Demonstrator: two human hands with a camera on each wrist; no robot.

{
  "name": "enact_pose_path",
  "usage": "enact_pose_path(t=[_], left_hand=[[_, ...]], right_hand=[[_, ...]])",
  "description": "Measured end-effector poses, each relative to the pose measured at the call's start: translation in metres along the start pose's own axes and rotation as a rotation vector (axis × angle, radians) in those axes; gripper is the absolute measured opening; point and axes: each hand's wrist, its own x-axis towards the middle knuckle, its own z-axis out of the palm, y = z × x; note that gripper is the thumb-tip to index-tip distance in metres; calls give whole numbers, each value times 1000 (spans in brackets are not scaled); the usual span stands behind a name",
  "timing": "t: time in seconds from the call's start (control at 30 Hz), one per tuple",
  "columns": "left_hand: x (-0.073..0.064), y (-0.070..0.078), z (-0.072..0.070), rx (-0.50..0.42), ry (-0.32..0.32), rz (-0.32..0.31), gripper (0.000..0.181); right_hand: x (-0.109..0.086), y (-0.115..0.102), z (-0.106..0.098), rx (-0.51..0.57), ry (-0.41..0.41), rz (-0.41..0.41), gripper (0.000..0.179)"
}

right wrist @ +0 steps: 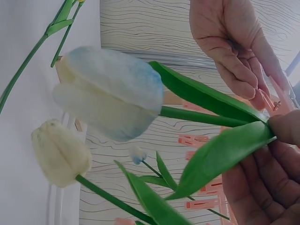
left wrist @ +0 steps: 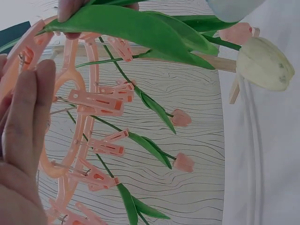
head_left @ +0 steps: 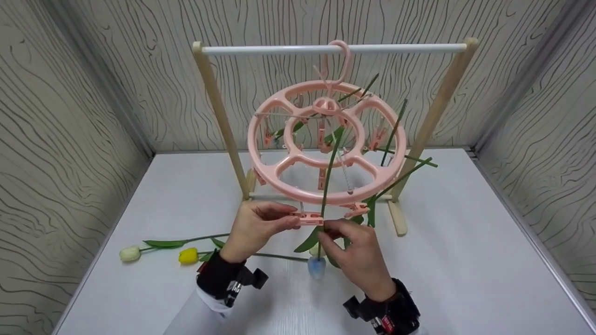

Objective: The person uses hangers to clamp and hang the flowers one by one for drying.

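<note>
A pink clothespin (head_left: 311, 218) hangs at the front of a round pink drying hanger (head_left: 386, 177), and my left hand (head_left: 247, 230) pinches it between thumb and fingers. My right hand (head_left: 356, 249) pinches the stem of a pale blue-and-white tulip (right wrist: 112, 93) near its leaves. The bloom points down, and the stem rises past the clothespin's right end across the ring. Whether the clothespin grips the stem, I cannot tell. Close to it, a cream tulip (right wrist: 61, 152) hangs head down in the right wrist view.
A rack with wooden posts (head_left: 219, 111) and a white bar (head_left: 279, 49) carries the hanger. Pink tulips (left wrist: 183, 162) hang from other clothespins, their green stems sticking out at the right. On the white table, a white tulip (head_left: 130, 253) and a yellow tulip (head_left: 188, 256) lie at left.
</note>
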Motion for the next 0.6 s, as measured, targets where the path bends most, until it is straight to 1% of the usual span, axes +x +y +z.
enact_pose_path(t=[0.13,0.23,0.43,0.5,0.6], left_hand=[[0,1,-1,5,-2,16,31],[0,3,-1,17,6,16,31],[0,2,0,66,19,-1,32],[1,2,1,59,20,-13,32],[1,1,1,43,13,-17,33]], right_hand=[[-1,-1,0,-6,-6,21,22],[-1,-2,0,-23,1,27,23],[0,-5,-2,-47,-8,70,17],[1,-6,-3,-50,-18,84,15],[3,-4,-3,-47,-19,62,15]])
